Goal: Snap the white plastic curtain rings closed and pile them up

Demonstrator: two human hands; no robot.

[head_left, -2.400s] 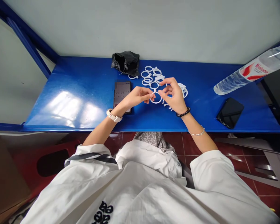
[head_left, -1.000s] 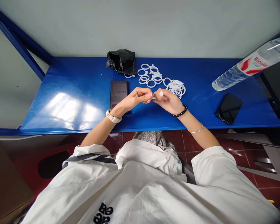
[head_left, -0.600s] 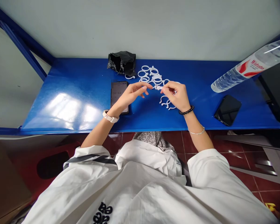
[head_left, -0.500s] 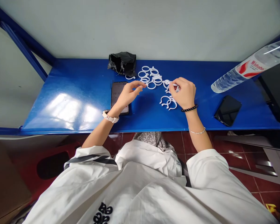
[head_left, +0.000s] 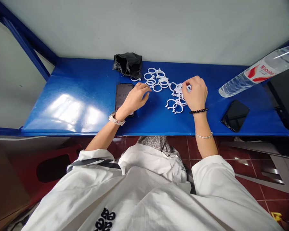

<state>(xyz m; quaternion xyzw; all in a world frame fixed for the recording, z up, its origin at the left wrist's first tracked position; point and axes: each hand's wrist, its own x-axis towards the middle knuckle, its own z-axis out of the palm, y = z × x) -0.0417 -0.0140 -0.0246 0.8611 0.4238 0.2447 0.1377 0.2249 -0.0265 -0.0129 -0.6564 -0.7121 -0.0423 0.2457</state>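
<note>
My left hand (head_left: 136,98) hovers over the right side of a phone (head_left: 121,96) showing a timer. Its fingers are loosely bent, the thumb stands apart, and nothing is in it. Just beyond its fingertips lies a group of white plastic curtain rings (head_left: 157,87), several of them overlapping. My right hand (head_left: 195,93) is at the right edge of a second cluster of white rings (head_left: 171,104), some of which are gapped. Thumb and forefinger are curled together around a white ring (head_left: 189,87), mostly hidden by the fingers.
A crumpled black plastic bag (head_left: 128,65) sits at the back of the blue table (head_left: 86,77), its mouth open. To the right stand a clear water bottle (head_left: 257,72) and a dark phone (head_left: 235,115). A pale wall (head_left: 159,29) rises behind the table.
My right hand has shifted slightly right, to the edge of the nearer ring cluster. My left hand's fingers have drawn back a little from the ring group and bent more.
</note>
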